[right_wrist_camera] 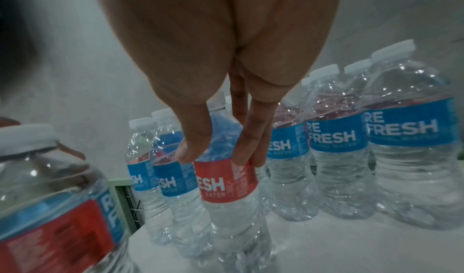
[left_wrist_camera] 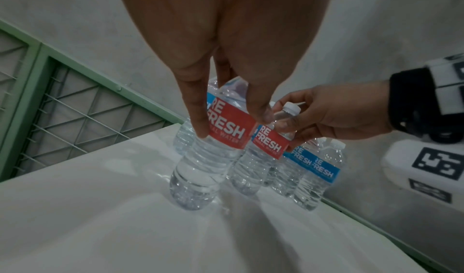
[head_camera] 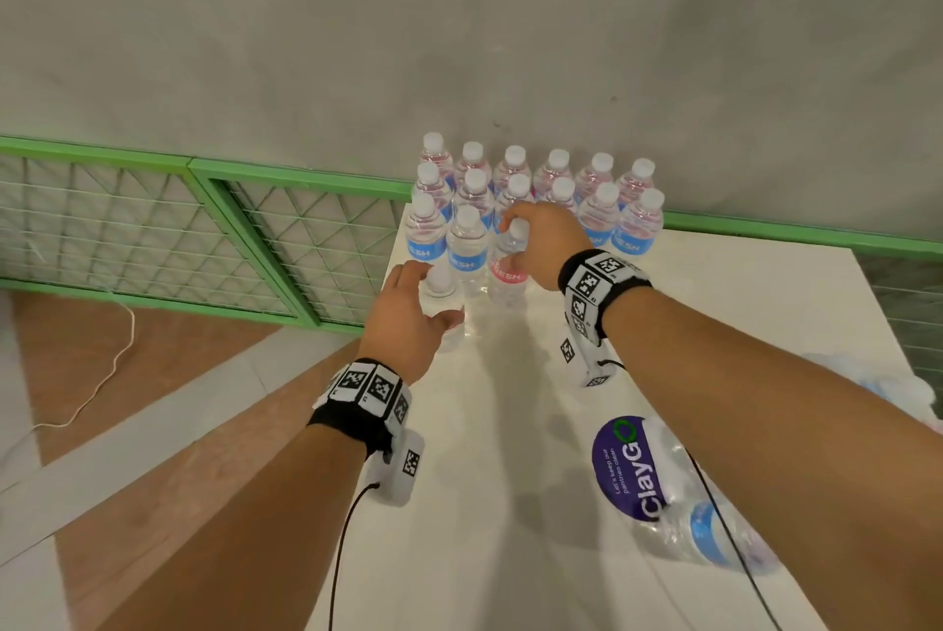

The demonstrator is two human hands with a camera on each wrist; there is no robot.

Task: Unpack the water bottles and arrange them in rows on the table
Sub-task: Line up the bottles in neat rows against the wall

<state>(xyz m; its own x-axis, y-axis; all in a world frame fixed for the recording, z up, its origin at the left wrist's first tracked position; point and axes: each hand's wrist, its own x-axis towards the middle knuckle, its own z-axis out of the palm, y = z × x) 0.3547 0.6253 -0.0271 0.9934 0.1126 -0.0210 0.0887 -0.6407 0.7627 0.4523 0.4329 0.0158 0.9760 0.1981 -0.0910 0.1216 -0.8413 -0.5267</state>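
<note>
Several clear water bottles (head_camera: 515,181) with white caps stand in rows at the far end of the white table (head_camera: 714,304), most with blue labels. My right hand (head_camera: 513,242) grips the neck of a red-labelled bottle (head_camera: 507,276) from above, beside two blue-labelled ones in the nearest row. In the right wrist view, my right hand (right_wrist_camera: 218,157) has thumb and fingers around that bottle (right_wrist_camera: 231,208). My left hand (head_camera: 431,296) grips another red-labelled bottle (head_camera: 449,324) in front of that row, near the table's left edge. In the left wrist view my left hand (left_wrist_camera: 232,126) holds this bottle (left_wrist_camera: 200,168) upright, base at the tabletop.
Crumpled clear shrink-wrap (head_camera: 684,492) with a blue-labelled bottle (head_camera: 709,538) inside lies at the near right, over a purple ClayGo sticker (head_camera: 625,469). A green mesh fence (head_camera: 153,222) runs along the grey wall. A white cable (head_camera: 109,365) lies on the floor to the left.
</note>
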